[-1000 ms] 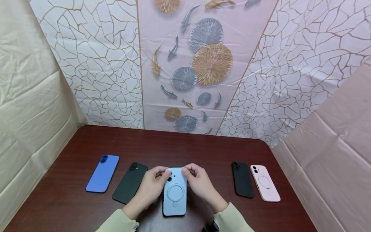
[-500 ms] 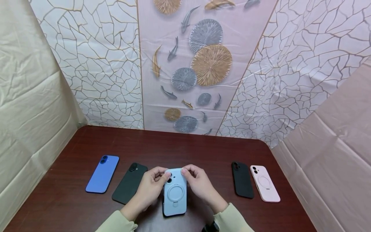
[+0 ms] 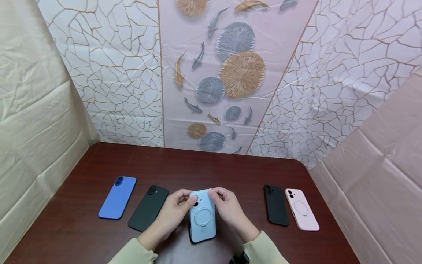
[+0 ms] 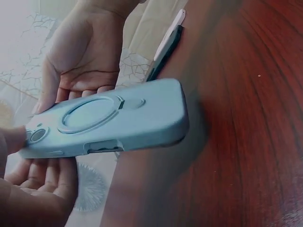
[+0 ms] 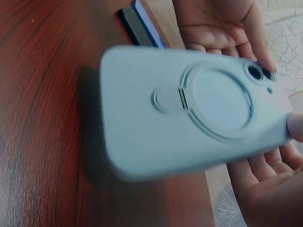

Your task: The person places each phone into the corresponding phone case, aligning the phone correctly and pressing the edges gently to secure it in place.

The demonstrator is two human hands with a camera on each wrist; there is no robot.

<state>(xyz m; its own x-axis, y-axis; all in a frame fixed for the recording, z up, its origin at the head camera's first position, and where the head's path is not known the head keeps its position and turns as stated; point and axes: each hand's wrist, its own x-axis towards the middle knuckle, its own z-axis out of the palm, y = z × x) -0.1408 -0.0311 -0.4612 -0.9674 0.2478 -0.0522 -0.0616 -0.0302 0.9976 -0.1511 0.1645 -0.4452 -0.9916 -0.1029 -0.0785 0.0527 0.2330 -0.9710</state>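
A light blue phone case (image 3: 203, 231) with a round ring and camera holes lies back side up between both hands, tilted slightly off straight. My left hand (image 3: 174, 209) pinches its upper left corner, thumb on top by the camera holes and fingers curled under. At the upper right corner my right hand (image 3: 228, 208) pinches it the same way. In the left wrist view, the side of the case (image 4: 142, 118) has a cutout, and its lower end stands above the table over a shadow. A dark edge shows beneath it; its underside is hidden.
On the brown table (image 3: 158, 165), a blue phone (image 3: 116, 200) and a dark green phone (image 3: 147, 209) lie to the left. A black phone case (image 3: 276, 207) and a pink case with a ring (image 3: 302, 212) lie at the right. Patterned cloth (image 3: 125, 91) hangs behind.
The lower end of the light blue case has swung slightly right and up, so the case now leans. Both hands keep their hold at the upper corners.
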